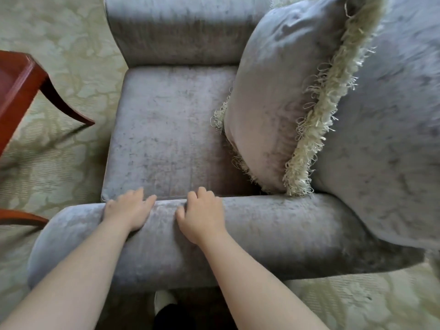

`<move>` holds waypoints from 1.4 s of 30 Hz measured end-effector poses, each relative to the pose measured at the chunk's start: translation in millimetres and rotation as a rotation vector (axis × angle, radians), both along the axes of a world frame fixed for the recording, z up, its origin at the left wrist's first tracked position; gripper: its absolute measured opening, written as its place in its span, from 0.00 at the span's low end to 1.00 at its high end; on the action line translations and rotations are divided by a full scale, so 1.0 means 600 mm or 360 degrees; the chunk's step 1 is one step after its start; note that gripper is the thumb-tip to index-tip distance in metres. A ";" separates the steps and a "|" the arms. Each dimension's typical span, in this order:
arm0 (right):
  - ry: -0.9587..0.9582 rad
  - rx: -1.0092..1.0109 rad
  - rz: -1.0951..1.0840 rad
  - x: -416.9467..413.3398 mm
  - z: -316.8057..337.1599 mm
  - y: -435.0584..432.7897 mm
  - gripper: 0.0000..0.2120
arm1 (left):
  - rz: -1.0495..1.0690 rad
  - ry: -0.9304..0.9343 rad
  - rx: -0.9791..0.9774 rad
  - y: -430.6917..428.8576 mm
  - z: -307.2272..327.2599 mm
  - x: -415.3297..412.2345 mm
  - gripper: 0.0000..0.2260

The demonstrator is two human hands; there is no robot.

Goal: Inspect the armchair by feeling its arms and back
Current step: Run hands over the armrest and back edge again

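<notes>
The armchair [171, 129] fills the middle and right of the frame, covered all over in grey, velvety cloth. It looks bulky and heavy — a thing to be felt in place, not lifted — and its padding should give under a pressing palm, while the pile probably lets a hand slide easily along it. Its back [385, 144] rises at the right edge, the far arm [176, 36] runs across the top, and the seat cushion [166, 134] lies flat in the centre.

The near arm [273, 234] is a thick rounded roll across the lower frame, and both hands rest on top of it, set a little apart. A fringed pillow [281, 96] leans against the back at upper right; it looks light, soft and easily knocked over.

The left hand [127, 210] lies palm down at lower centre-left, fingers spread and relaxed — its grip loose, closed on nothing. The right hand [201, 217] sits just beside it, fingers curled over the inner edge of the roll, pressing into the cloth but not clasping it. Flat palms along the crown of the roll, then up onto the back, seem the sensible places to feel.

A red wooden table [21, 84] stands on the patterned carpet [59, 44] at the left edge.
</notes>
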State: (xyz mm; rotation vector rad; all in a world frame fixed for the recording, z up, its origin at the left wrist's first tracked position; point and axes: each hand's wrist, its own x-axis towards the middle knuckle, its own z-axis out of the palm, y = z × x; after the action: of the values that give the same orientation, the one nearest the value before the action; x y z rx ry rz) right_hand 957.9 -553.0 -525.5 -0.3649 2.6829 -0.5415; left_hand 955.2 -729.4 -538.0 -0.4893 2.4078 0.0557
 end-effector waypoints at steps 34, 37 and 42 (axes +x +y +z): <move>-0.0241 0.0548 -0.0190 -0.103 -0.020 0.404 0.26 | -0.0431 0.0370 0.0330 0.463 -0.011 -0.041 0.27; -0.0228 0.0550 -0.0185 -0.093 -0.016 0.402 0.25 | -0.0435 0.0308 0.0334 0.463 -0.006 -0.036 0.25; -0.0345 0.0535 -0.0225 -0.053 -0.017 0.399 0.24 | -0.0467 0.0213 0.0348 0.462 0.002 0.000 0.25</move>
State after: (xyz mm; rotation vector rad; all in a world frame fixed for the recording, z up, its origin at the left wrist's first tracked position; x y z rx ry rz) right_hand 926.3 -313.7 -535.7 -0.0205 2.5368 -0.1497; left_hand 955.0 -452.3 -536.7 -0.0308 2.5403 0.2259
